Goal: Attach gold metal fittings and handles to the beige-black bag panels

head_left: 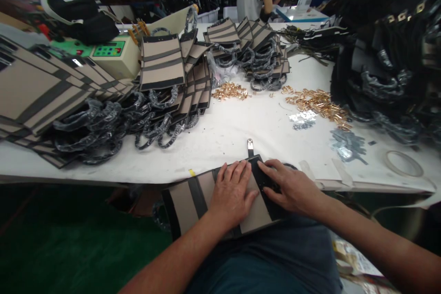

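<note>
One striped panel spans our lap and the tabletop's near edge, its long axis running left to right. Its middle lies beneath our left grip, flat and spread; our right grip, nearer the black end, rests on it with thumb and forefinger parted. We see smooth beige between dark bands, a metal-tipped tab jutting from the far edge, and glossy gold fittings beyond.

Bare forearms aslant, left hand flat, palm down, right hand loosely curved beside it
</note>
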A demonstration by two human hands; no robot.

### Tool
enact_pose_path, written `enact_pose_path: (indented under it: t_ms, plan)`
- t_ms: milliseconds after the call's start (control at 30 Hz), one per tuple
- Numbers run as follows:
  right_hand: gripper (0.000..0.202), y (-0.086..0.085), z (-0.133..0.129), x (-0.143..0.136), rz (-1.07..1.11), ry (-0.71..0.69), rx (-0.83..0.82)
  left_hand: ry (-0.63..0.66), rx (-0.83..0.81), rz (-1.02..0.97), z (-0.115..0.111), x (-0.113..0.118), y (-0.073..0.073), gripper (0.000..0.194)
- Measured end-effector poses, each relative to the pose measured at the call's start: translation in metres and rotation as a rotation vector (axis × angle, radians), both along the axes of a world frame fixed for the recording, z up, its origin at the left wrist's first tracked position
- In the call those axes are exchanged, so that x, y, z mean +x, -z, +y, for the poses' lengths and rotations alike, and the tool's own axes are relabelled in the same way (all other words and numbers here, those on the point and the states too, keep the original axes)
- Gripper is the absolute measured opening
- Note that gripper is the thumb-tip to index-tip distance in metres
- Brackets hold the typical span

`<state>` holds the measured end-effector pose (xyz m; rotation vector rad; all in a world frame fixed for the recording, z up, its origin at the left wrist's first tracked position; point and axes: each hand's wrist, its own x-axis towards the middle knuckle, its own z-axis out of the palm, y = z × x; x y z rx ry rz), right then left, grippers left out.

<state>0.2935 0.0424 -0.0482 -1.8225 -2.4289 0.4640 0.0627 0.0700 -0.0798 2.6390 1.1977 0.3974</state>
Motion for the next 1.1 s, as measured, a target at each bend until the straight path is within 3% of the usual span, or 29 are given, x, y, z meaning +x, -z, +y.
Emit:
enact_pose_path:
  t_ms: [467,733,867,933,1000,1100]
  plan:
    - [0.068,0.002,0.0,-0.005,0.007,0.009,0.016,-0.015,-0.002,-0.019,0.003,0.002,0.002,0.068]
    - [0.068,-0.014,0.004,-0.003,0.166,0.04,0.032,-0.015,0.163,-0.023,0.005,-0.005,0.008,0.069]
    - [0.039,-0.02,0.019,0.04,0.324,0.244,0.185,0.003,0.28,-0.008,0.009,-0.007,0.014,0.068]
    - [0.034,-0.017,0.026,0.081,0.235,0.408,0.241,0.001,0.317,-0.022,0.011,-0.007,0.017,0.065]
    - [0.035,-0.011,0.028,0.127,0.024,0.567,0.186,-0.002,0.339,-0.043,0.013,-0.007,0.019,0.064]
    - [0.039,0.0,0.026,0.186,-0.093,0.714,0.139,0.006,0.357,-0.07,0.014,-0.007,0.021,0.064]
